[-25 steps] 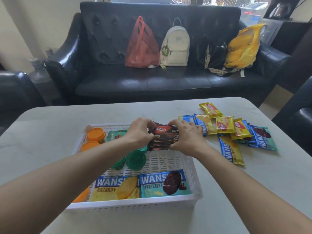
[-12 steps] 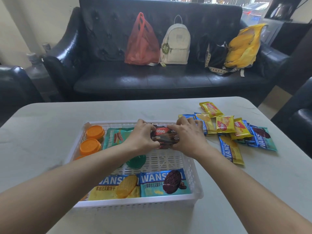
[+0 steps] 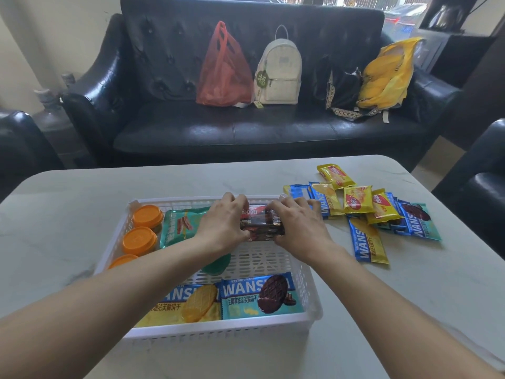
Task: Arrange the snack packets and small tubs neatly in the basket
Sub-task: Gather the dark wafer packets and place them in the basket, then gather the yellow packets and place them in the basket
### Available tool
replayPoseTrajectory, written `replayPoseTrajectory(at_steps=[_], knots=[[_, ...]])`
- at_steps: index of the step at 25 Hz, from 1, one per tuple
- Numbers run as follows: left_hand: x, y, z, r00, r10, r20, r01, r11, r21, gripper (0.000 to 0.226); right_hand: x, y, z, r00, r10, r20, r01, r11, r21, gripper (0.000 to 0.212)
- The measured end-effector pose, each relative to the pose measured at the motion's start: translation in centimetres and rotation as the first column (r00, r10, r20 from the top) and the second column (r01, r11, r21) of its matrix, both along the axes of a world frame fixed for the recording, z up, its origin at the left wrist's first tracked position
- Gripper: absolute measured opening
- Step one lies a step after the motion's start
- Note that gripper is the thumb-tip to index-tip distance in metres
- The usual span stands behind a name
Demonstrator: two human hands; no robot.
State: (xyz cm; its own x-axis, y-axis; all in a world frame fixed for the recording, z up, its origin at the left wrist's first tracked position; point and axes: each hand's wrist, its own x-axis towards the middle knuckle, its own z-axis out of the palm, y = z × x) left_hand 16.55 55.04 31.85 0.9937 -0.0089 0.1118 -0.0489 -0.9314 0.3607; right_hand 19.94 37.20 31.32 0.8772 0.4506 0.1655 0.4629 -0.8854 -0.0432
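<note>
Bright, even daylight, apparently from the windows (image 3: pixel 366 2) at top right, blown out to near white. Soft glare on the black sofa (image 3: pixel 246 132) leather, along armrests and seat. Pale sheen across the table (image 3: pixel 410 296); faint, diffuse shadows under the basket (image 3: pixel 218 328) rim and forearms. Strong wide-angle bending at the edges, stretching forearms in the lower corners. Slight softness on packet print; background mildly blurred.

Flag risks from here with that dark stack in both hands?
Both hands, left hand and right hand, squeeze a stack of dark packets at the basket's far end; it could splay on release. The left forearm crosses the green tub and may nudge it.
</note>
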Motion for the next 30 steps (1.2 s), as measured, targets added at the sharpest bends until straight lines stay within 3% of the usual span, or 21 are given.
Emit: replayPoseTrajectory(at_steps=[5, 8, 20, 30], knots=[[0.2, -0.8, 0.5, 0.996, -0.061, 0.062, 0.056, 0.995, 0.088, 0.061, -0.8, -0.7, 0.6, 0.999, -0.004, -0.051, 0.015, 0.978, 0.209, 0.064], [0.4, -2.6, 1.1, 0.986, -0.137, 0.096, 0.127, 0.987, 0.102, 0.056, -0.8, -2.1, 0.9, 0.998, -0.054, -0.024, 0.059, 0.956, 0.286, 0.051], [1.8, -11.5, 1.9, 0.967, -0.250, 0.049, 0.242, 0.961, 0.132, 0.043, -1.5, -13.3, 0.1, 0.928, -0.370, -0.050, 0.368, 0.884, 0.288, 0.038], [4.2, -17.0, -0.4, 0.954, -0.280, -0.105, 0.292, 0.947, 0.134, 0.041, -1.3, -20.0, -1.9, 0.840, -0.532, -0.110, 0.543, 0.814, 0.209, 0.034]])
